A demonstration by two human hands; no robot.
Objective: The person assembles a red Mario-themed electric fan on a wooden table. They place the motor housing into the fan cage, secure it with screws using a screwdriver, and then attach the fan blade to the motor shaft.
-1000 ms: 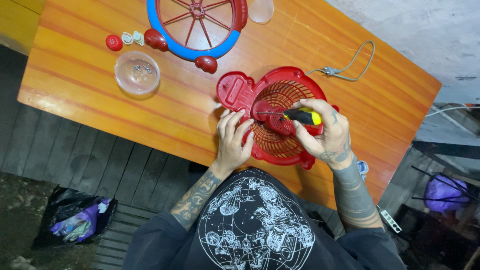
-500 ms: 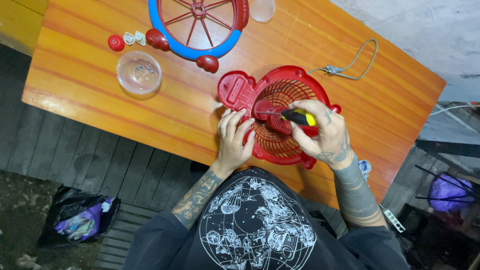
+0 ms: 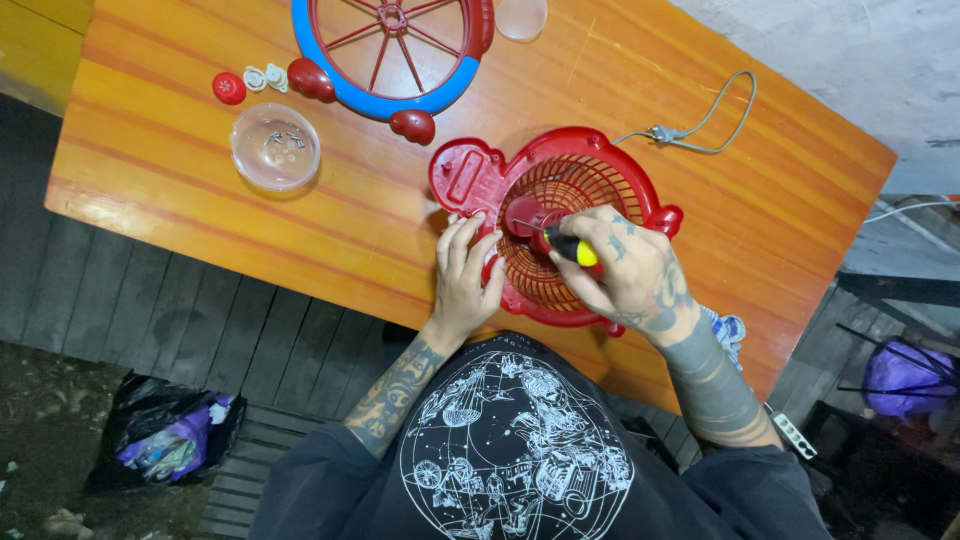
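Screwdriver (image 3: pixel 566 246) sits closed in the right hand (image 3: pixel 625 275), tip at the red grille (image 3: pixel 560 235) hub; keep it square while the left hand (image 3: pixel 463 285), fingers flat, braces the rim.

two fan grilles (image 3: pixel 560 190), one screwdriver (image 3: pixel 568 246) — one bowl (image 3: pixel 274 146)

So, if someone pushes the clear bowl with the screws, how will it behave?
The clear bowl looks like thin plastic, so it is probably light and would slide easily on the glossy table. Its rounded shape may let it rock or tip. The small screws inside would likely rattle or spill.
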